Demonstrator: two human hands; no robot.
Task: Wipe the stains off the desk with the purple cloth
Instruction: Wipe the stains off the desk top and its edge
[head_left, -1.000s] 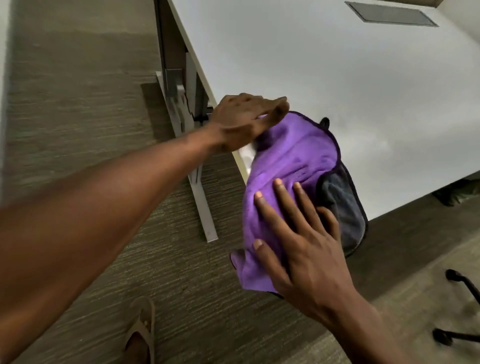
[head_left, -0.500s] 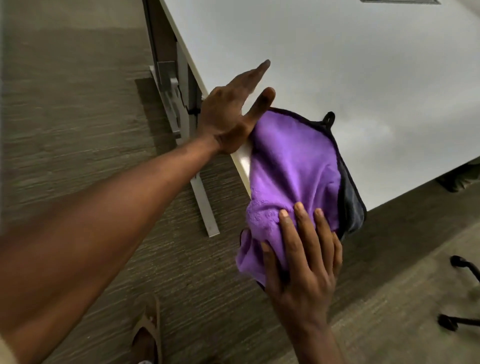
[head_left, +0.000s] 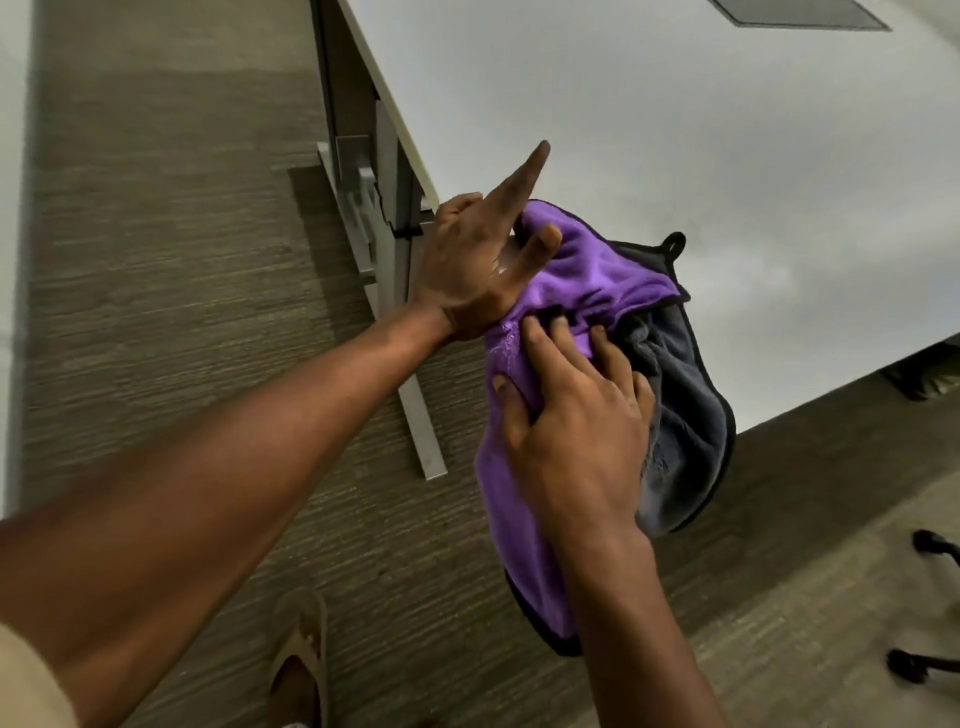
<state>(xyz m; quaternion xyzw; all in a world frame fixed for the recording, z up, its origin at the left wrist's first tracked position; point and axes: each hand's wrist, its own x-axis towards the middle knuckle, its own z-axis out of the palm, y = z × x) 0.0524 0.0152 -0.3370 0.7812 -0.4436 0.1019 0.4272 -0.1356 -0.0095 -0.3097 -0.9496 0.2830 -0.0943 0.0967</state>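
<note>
1. Desk (head_left: 675, 130): white top, fills upper right of view. No stains visible on the part in frame; grey inset panel (head_left: 802, 13) at far edge. Metal desk leg (head_left: 387, 291) w/ bracket below left edge.
2. Floor (head_left: 156, 260): grey-brown striated carpet. Sandalled foot (head_left: 304, 660) at bottom; dark chair-base legs (head_left: 930, 551) at right.
3. Purple cloth (head_left: 587, 275): purple face, grey backing, black trim w/ hanging loop. Lies over the near desk corner, lower part hanging past the edge.
4. Change vs 0.5 s ago: cloth more bunched, fold ridge now across the middle; grey backing more exposed.
5. Right hand (head_left: 571, 431): has slid up the cloth; fingers curled, gathering the purple fabric = gripping.
6. Left hand (head_left: 478, 260): was flat and clear of the cloth, now against its top edge. Index straight, pointing over desk; thumb on fabric. Whether it pinches the cloth: cannot tell.
7. Judgement: cloth being gathered into a pad; wiping not yet begun.
</note>
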